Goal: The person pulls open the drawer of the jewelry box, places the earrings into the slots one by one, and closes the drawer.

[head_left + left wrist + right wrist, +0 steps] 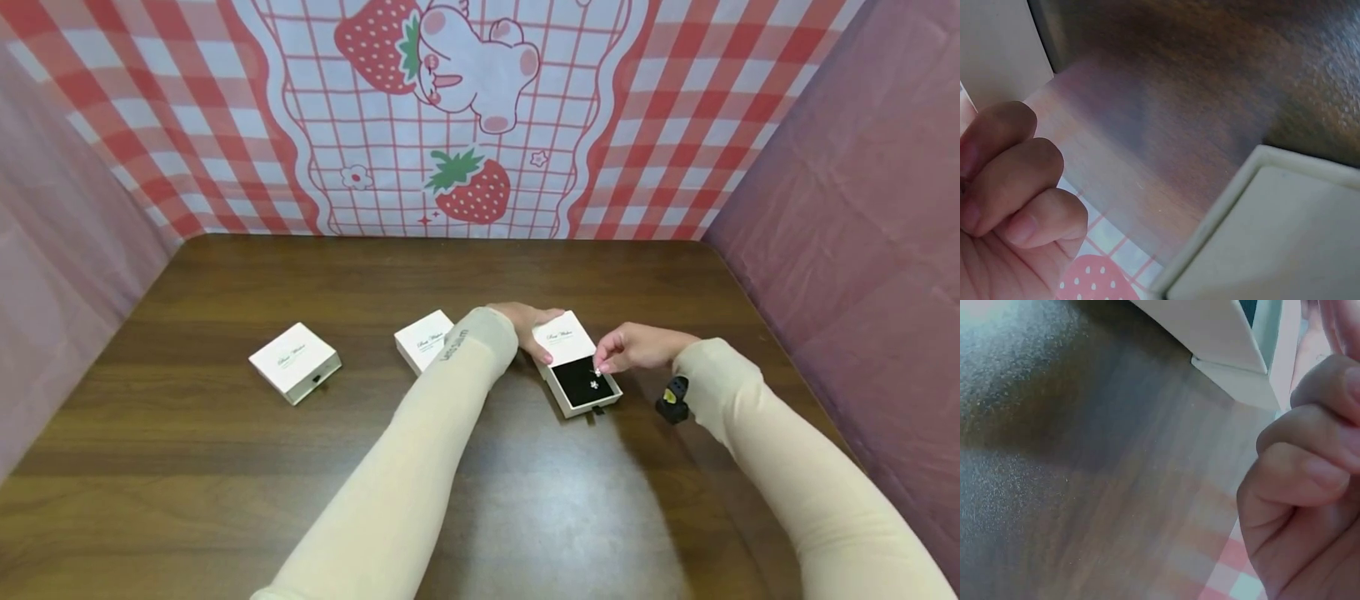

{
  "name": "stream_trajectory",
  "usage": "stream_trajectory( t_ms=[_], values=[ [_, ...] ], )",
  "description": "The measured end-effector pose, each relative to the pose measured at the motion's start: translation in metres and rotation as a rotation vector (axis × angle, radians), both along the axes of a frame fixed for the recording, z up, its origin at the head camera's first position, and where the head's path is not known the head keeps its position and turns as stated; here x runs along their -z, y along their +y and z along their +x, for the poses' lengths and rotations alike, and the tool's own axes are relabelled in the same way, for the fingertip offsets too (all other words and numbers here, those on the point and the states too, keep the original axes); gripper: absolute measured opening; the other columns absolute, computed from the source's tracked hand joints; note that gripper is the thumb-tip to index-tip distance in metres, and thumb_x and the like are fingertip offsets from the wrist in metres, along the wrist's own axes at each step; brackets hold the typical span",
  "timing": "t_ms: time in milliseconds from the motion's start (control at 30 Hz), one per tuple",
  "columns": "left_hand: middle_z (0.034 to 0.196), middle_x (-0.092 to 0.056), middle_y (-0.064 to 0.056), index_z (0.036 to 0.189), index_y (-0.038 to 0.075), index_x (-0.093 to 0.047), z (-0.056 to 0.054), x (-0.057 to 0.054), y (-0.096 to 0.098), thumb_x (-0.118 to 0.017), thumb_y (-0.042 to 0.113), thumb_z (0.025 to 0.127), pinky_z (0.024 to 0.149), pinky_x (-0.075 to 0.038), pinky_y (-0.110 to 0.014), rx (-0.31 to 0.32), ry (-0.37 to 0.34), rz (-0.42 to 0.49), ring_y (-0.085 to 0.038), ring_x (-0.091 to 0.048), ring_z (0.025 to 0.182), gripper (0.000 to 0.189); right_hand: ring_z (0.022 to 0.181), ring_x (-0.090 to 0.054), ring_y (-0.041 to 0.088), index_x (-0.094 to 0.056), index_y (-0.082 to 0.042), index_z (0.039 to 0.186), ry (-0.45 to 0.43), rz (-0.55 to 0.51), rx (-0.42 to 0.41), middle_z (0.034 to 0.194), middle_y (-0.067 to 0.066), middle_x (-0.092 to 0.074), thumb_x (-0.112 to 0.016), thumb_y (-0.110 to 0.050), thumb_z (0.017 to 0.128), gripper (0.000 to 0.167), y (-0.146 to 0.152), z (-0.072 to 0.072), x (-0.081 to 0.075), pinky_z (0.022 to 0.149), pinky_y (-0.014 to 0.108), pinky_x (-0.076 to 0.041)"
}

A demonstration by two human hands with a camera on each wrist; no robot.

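A white jewelry box (564,340) with "Best Wishes" lettering lies at the centre right in the head view, its drawer pulled out toward the person. My left hand (525,323) grips the box's sleeve from the left side. Inside the drawer is a black pad (573,387) with a small silvery flower-shaped earring (594,385) on it. Just above the pad's right edge, my right hand (637,347) pinches a second small silvery piece (597,372), apparently the matching earring. Both wrist views show curled fingers beside the box; the fingertips' contact is mostly outside them.
Another white box (425,337), partly hidden by the left sleeve, lies left of the held one. A third closed white box (294,358) sits farther left on the brown wooden table (225,467). A checked strawberry cloth (472,192) hangs behind, with pink cloth on both sides.
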State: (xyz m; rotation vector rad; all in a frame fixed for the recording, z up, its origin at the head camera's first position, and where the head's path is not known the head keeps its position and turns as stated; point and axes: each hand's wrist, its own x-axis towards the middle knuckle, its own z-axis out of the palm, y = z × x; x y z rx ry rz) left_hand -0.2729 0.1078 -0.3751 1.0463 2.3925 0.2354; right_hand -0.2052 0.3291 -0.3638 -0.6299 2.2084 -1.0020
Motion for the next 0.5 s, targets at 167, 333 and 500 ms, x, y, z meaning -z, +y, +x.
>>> stream_trajectory(
  t_ms=[167,333,500],
  values=[
    [0.152,-0.035,0.0,0.155,0.025,-0.017,-0.007,0.008,0.002,-0.071,0.045,0.084,0.106,-0.029,-0.023,-0.006,-0.004,-0.003,-0.015,-0.039,0.132,0.091,0.071,-0.051,0.005,-0.062,0.014,0.087,-0.006,0.028,-0.023,0.077,0.004,-0.061,-0.061,0.009,0.087,0.006,-0.007,-0.003,-0.002,0.068,0.021,-0.044],
    [0.152,-0.035,0.0,0.155,0.026,-0.018,-0.008,0.009,0.002,-0.071,0.045,0.084,0.106,-0.03,-0.023,-0.013,-0.003,-0.001,-0.015,-0.039,0.133,0.091,0.071,-0.051,0.005,-0.063,0.015,0.086,0.015,0.048,-0.037,0.075,0.001,-0.062,-0.062,0.009,0.086,0.006,-0.014,-0.004,-0.004,0.068,0.021,-0.046],
    [0.152,-0.035,-0.001,0.155,0.025,-0.018,-0.007,0.008,0.001,-0.072,0.044,0.084,0.105,-0.03,-0.023,-0.012,-0.01,0.01,-0.015,-0.04,0.132,0.091,0.069,-0.051,0.006,-0.064,0.013,0.084,0.039,0.066,-0.048,0.073,0.0,-0.061,-0.063,0.009,0.085,0.004,-0.022,-0.001,-0.003,0.066,0.022,-0.046]
  ],
)
